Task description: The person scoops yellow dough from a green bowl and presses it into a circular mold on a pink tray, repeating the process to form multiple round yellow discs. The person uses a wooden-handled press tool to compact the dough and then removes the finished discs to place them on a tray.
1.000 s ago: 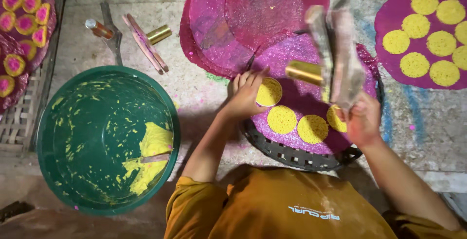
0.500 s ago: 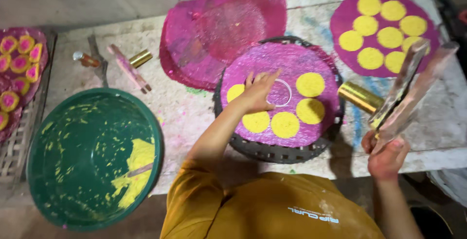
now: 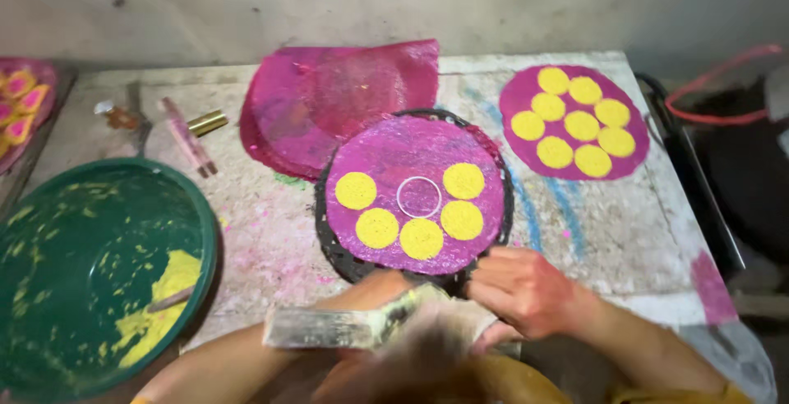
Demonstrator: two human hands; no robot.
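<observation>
The tabletop [image 3: 271, 248] is rough and dusted with pink and yellow powder. At its nine o'clock side sits a big green basin [image 3: 90, 272] with yellow paste pooled at the bottom and a small stick lying in it. At the middle, a pink sheet [image 3: 415, 194] lies flat on a round black perforated tray [image 3: 333, 244]; it bears five yellow discs and one empty white ring outline. More pink sheets [image 3: 329, 100] are stacked at its eleven o'clock, and a finished one with seven discs [image 3: 575, 124] lies at two o'clock.

The right hand [image 3: 526, 289] rests at the tray's six o'clock edge, fingers [image 3: 493, 293] loosely curled and apparently holding nothing. The left hand [image 3: 411, 346] is blurred; whether its fingers are closed cannot be told, though a flat paste-smeared brush [image 3: 337, 327] sits at it.

The sheet looks thin, limp and light, easily torn and smudged while wet, so it is best lifted by its bare rim or carried on the stiff tray.
</observation>
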